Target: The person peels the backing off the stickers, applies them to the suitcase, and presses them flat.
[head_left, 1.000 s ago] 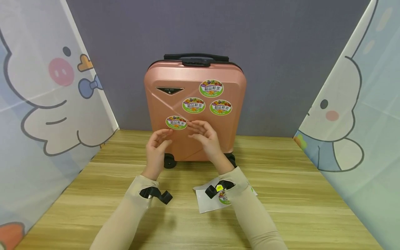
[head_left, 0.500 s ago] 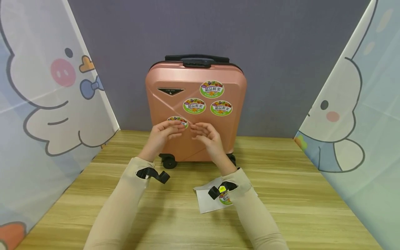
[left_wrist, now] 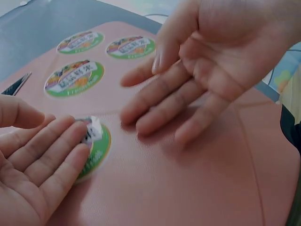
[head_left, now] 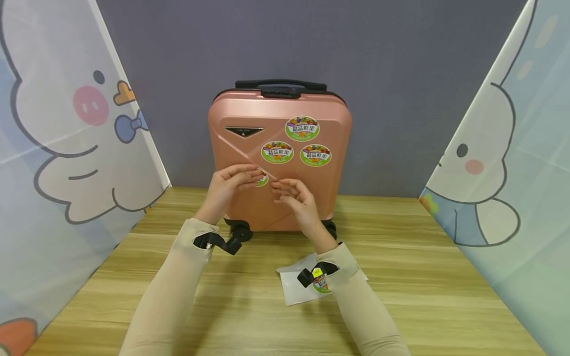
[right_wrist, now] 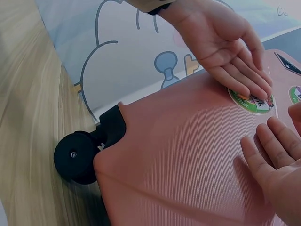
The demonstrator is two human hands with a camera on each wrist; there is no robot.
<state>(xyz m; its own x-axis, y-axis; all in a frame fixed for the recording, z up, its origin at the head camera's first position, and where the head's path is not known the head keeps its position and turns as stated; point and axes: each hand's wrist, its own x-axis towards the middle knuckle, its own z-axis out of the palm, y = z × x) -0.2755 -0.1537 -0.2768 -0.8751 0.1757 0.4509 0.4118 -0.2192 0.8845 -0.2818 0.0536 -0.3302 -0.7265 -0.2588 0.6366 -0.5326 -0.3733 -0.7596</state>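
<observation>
A pink hard-shell suitcase (head_left: 294,207) stands upright on the table, several oval fruit stickers on its front. My left hand (head_left: 230,187) lies with extended fingers over the lowest sticker (head_left: 263,179), covering most of it. In the left wrist view, the fingertips overlap that sticker (left_wrist: 99,149), whose right part shows. My right hand (head_left: 299,197) is just to the right of it, fingers loosely extended, palm toward the suitcase's middle, nothing held. Higher up are the middle sticker (head_left: 277,152), the right one (head_left: 315,155) and the top one (head_left: 302,129).
A white sticker sheet (head_left: 297,289) lies on the wooden table (head_left: 427,277), partly under my right forearm. Black wheels (head_left: 241,231) support the suitcase. A grey panel (head_left: 401,99) stands behind, with cartoon-printed cloths (head_left: 67,163) at both sides.
My left hand has moved up and inward from below the lowest sticker and now covers most of it. The right hand has shifted slightly down and right, off the sticker's edge.
</observation>
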